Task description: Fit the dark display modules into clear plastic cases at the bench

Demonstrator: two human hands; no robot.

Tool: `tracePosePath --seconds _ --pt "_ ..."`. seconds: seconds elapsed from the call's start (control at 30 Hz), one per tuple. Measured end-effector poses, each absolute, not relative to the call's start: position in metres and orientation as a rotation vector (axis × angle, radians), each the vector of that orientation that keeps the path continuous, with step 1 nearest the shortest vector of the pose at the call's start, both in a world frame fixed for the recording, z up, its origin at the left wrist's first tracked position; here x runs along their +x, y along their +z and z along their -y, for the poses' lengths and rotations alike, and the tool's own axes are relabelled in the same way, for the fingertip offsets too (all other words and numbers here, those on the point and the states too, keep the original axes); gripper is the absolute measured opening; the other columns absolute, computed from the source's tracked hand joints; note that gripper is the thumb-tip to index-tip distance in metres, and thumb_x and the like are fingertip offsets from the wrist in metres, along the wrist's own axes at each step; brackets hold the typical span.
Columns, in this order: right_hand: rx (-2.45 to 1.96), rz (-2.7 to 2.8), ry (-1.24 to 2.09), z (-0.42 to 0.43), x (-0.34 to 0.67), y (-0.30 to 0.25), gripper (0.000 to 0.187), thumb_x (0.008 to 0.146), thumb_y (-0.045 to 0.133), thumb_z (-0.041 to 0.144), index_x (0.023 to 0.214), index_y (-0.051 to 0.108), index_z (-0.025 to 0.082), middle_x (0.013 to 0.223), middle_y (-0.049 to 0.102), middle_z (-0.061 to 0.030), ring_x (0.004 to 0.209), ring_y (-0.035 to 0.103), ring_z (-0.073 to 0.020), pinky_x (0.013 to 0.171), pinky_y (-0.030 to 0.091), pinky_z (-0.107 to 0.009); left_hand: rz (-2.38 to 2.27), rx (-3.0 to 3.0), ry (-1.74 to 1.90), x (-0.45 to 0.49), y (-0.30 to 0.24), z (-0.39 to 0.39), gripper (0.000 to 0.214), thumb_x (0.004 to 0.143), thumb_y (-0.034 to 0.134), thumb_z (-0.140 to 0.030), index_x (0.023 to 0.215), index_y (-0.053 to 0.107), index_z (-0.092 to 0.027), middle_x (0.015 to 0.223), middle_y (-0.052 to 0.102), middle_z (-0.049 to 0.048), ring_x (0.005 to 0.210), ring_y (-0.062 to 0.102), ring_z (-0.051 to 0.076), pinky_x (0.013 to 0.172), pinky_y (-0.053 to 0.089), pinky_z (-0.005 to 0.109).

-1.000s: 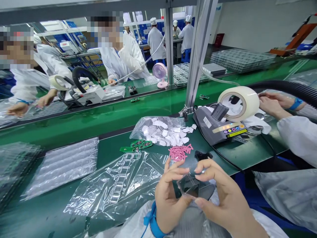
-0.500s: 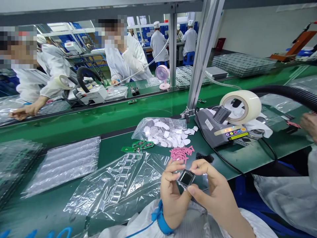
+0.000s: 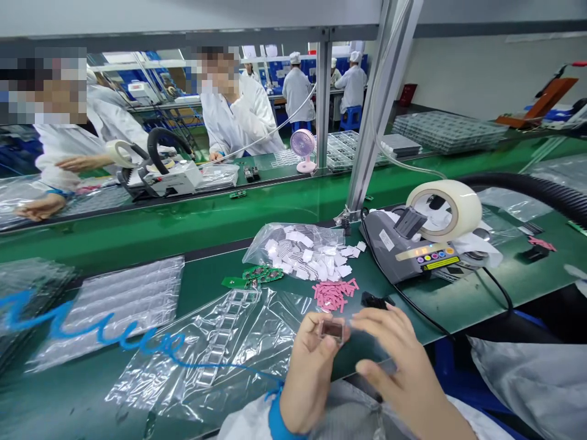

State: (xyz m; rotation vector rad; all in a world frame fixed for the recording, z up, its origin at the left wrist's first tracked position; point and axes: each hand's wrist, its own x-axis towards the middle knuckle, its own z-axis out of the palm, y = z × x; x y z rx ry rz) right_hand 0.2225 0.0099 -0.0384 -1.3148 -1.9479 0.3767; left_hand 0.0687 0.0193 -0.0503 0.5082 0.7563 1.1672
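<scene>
My left hand (image 3: 312, 357) pinches a small clear plastic frame (image 3: 332, 330) with a dark reddish middle between thumb and fingers. Around that wrist is a blue band (image 3: 280, 418) with a coiled blue cord. To the right, my right hand (image 3: 397, 360) is apart from the frame, its fingers spread and slightly blurred; I see nothing in it. Just beyond its fingertips lie small black pieces (image 3: 376, 300), partly hidden. A pile of pink strips (image 3: 334, 294) lies past my left hand. On clear plastic film (image 3: 261, 330) to the left rests a row of clear frames (image 3: 223, 333).
Behind the pink strips is a bag of white pieces (image 3: 302, 247), with green circuit boards (image 3: 261, 275) beside it. A grey tape dispenser (image 3: 398, 244) with its black cable stands at right. Bagged trays (image 3: 123, 299) lie left. A metal post (image 3: 380, 110) rises behind; co-workers sit across the green belt.
My right hand has let go of the small frame and moved away to the right, fingers opening. My left hand keeps the frame, now tilted differently. The blue cord has swung up into view.
</scene>
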Motion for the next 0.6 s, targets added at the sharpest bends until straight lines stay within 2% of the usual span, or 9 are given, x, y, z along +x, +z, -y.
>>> tracePosePath --seconds 0.1,0.2,0.4,0.5,0.6 --pt "-1.494 1.940 0.435 -0.037 0.246 -0.056 0.025 0.093 0.042 0.040 0.104 0.055 0.022 0.106 0.061 -0.0078 0.101 0.056 -0.0229 0.086 0.044 -0.040 -0.662 0.429 1.066 0.052 -0.051 -0.018 0.031 0.073 0.069 -0.036 0.098 0.062 -0.019 0.087 0.065 0.0040 0.085 0.057 0.017 0.089 0.041 0.038" --pt "-1.626 2.005 0.482 -0.081 0.258 -0.082 0.017 0.092 0.046 0.029 0.091 0.060 0.018 0.091 0.063 -0.0060 0.085 0.060 -0.0196 0.077 0.048 -0.036 -0.618 0.385 0.990 0.042 -0.050 -0.016 0.034 0.078 0.063 -0.040 0.103 0.065 -0.017 0.081 0.064 0.0047 0.077 0.056 0.015 0.085 0.042 0.037" --pt "-1.667 2.158 0.534 -0.138 0.254 -0.113 0.019 0.090 0.055 0.031 0.083 0.059 0.014 0.081 0.061 0.0001 0.071 0.059 -0.0119 0.068 0.050 -0.030 -0.465 0.375 0.953 0.043 -0.038 -0.009 0.039 0.080 0.061 -0.039 0.105 0.066 -0.010 0.069 0.061 0.0048 0.065 0.053 0.013 0.074 0.042 0.032" --pt "-1.605 2.157 0.518 -0.136 0.253 -0.102 0.020 0.089 0.056 0.028 0.074 0.058 0.014 0.075 0.060 0.0007 0.072 0.058 -0.0133 0.071 0.048 -0.032 -0.443 0.409 0.934 0.042 -0.033 -0.008 0.043 0.076 0.064 -0.042 0.107 0.064 -0.012 0.070 0.062 0.0051 0.066 0.053 0.013 0.075 0.040 0.031" --pt "-1.522 2.060 0.499 -0.111 0.253 -0.071 0.023 0.088 0.051 0.024 0.068 0.058 0.016 0.073 0.060 -0.0024 0.074 0.058 -0.0162 0.072 0.046 -0.033 -0.482 0.444 0.919 0.042 -0.032 -0.009 0.041 0.073 0.067 -0.044 0.101 0.064 -0.015 0.073 0.064 0.0056 0.068 0.053 0.014 0.077 0.038 0.031"
